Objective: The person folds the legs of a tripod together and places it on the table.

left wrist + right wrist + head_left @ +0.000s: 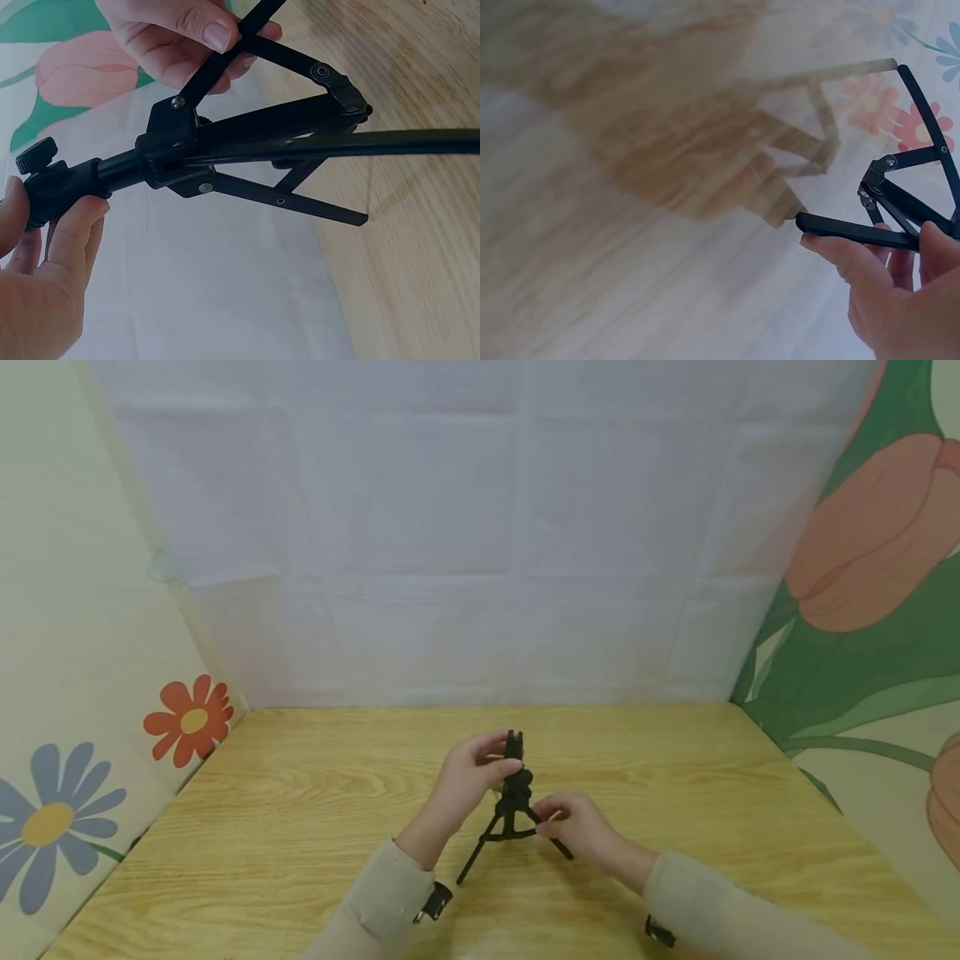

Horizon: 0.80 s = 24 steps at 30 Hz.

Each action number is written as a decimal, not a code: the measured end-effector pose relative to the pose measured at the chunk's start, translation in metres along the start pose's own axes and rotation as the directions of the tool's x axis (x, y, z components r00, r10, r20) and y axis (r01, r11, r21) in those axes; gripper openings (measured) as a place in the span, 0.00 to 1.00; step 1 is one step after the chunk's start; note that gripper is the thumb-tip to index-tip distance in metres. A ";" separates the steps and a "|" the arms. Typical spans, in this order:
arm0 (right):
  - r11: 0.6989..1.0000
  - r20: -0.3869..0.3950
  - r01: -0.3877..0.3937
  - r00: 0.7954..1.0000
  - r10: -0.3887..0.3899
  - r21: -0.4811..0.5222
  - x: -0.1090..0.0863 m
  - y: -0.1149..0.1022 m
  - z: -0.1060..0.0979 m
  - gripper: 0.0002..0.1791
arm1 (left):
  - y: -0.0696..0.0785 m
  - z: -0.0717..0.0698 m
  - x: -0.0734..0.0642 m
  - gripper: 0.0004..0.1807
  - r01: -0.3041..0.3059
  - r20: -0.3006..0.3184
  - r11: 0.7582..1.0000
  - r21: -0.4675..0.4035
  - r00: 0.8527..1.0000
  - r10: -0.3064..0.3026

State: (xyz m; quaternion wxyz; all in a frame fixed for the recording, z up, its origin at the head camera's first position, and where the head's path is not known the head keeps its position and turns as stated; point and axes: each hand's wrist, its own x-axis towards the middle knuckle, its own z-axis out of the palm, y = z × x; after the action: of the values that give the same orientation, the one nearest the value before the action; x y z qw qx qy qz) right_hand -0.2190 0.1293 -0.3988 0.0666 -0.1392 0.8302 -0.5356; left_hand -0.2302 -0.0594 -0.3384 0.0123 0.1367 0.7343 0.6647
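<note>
A black mini tripod (515, 795) stands with its legs spread over the wooden table. My left hand (463, 783) holds its upper column, thumb on the near side. In the left wrist view, the fingers of that hand curl round the column just by a small knob (36, 156). My right hand (583, 828) pinches one leg between thumb and fingers, close to where a hinged brace joins it. The right wrist view shows this leg (855, 229) along the thumb, with the folding braces (881, 176) behind it.
Wood-grain tabletop (300, 818) lies under both hands. A white sheet (450, 527) hangs at the back, and flower-printed panels (862, 543) stand at the sides. Each sleeve carries a small black wrist device (433, 902). The tripod's reflection shows on the glossy table.
</note>
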 end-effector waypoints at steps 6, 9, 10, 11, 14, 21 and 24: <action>1.000 -0.007 -0.004 1.000 0.004 0.009 0.000 -0.001 0.001 0.09 | -0.001 -0.001 0.001 0.23 0.003 -0.005 1.000 -0.003 1.000 -0.003; 1.000 -0.010 -0.008 1.000 0.009 0.014 0.000 0.000 0.001 0.10 | -0.001 -0.001 0.001 0.22 0.001 -0.001 1.000 -0.006 1.000 -0.001; 1.000 -0.011 -0.011 1.000 0.011 0.016 0.000 0.000 0.001 0.10 | -0.001 -0.001 0.001 0.22 0.000 0.001 1.000 -0.009 1.000 0.000; 1.000 -0.012 -0.014 1.000 0.014 0.018 0.000 0.000 0.002 0.10 | -0.001 -0.001 0.001 0.22 -0.001 0.001 1.000 -0.011 1.000 0.001; 0.999 -0.015 -0.020 1.000 0.021 0.025 0.000 -0.001 0.002 0.10 | 0.000 -0.001 0.001 0.22 -0.003 0.003 1.000 -0.022 1.000 0.003; 0.999 -0.008 -0.002 1.000 0.002 0.037 0.000 -0.003 0.002 0.10 | -0.001 -0.002 0.002 0.22 -0.002 0.006 0.999 -0.035 1.000 0.002; 0.999 -0.013 -0.005 1.000 0.006 0.042 0.001 -0.003 0.003 0.09 | -0.001 -0.002 0.002 0.22 0.003 0.007 0.999 -0.041 1.000 -0.002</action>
State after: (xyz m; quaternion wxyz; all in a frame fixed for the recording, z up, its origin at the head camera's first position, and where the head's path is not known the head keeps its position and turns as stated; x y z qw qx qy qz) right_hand -0.2185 0.1256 -0.3972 0.0656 -0.1319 0.8196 -0.5537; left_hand -0.2329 -0.0612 -0.3389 0.0184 0.1377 0.7206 0.6793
